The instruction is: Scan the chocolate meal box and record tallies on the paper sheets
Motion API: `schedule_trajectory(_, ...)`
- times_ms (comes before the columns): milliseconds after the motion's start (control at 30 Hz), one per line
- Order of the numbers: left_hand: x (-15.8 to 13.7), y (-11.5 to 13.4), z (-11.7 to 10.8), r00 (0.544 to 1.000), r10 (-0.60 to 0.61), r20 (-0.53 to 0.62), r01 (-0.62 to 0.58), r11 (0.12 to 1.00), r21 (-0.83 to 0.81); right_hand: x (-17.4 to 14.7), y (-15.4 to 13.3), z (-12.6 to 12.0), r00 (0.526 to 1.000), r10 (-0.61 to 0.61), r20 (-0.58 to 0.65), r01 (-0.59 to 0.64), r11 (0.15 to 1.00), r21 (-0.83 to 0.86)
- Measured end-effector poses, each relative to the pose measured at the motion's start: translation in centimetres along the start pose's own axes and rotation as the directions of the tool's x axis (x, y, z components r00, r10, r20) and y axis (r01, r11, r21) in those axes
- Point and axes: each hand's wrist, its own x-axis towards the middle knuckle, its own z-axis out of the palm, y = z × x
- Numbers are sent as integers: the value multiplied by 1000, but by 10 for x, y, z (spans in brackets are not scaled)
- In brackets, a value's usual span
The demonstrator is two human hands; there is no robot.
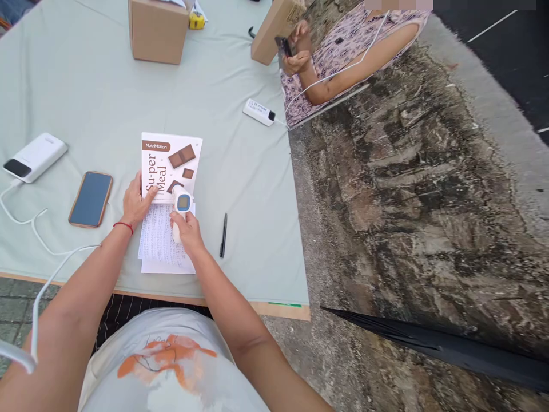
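Right hand (pixel 186 230) curls round the grip of a white handheld thermometer (pixel 183 201); the left hand (pixel 137 201) pinches the NutriMotion package (pixel 171 149) at its eight o'clock edge. Bracing the package and holding the thermometer steady, its screen uncovered, would serve well. Printed sheets (pixel 158 240) lie at the package's six o'clock, a pen (pixel 223 234) at five, a phone (pixel 90 198) at eight, on the bench (pixel 240 171)
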Motion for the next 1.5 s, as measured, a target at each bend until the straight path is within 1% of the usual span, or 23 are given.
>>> schedule_trajectory(200, 0, -4, 0, 1000, 6, 15, -6, 1000, -15, 4, 8, 0, 999, 14, 42, -17, 997, 74)
schedule_trajectory(367, 0, -5, 0, 1000, -21, 17, 21, 1000, -3, 5, 8, 2, 999, 20, 31, -23, 993, 115)
schedule_trajectory(833, 0, -2, 0, 1000, 0, 9, 0, 1000, -21, 5, 8, 1, 998, 49, 34, -53, 991, 124)
schedule_trajectory(1033, -1, -2, 0, 1000, 3, 10, -2, 1000, -29, 6, 10, 0, 999, 29, 30, -32, 993, 118)
schedule_trajectory(1333, -1, -1, -1, 1000, 1, 17, -1, 1000, -14, 4, 5, 1, 999, 45, 21, -47, 993, 111)
schedule_trajectory(1500, -1, 0, -1, 1000, 0, 15, 0, 1000, -7, 4, 7, 2, 999, 21, 26, -23, 995, 97)
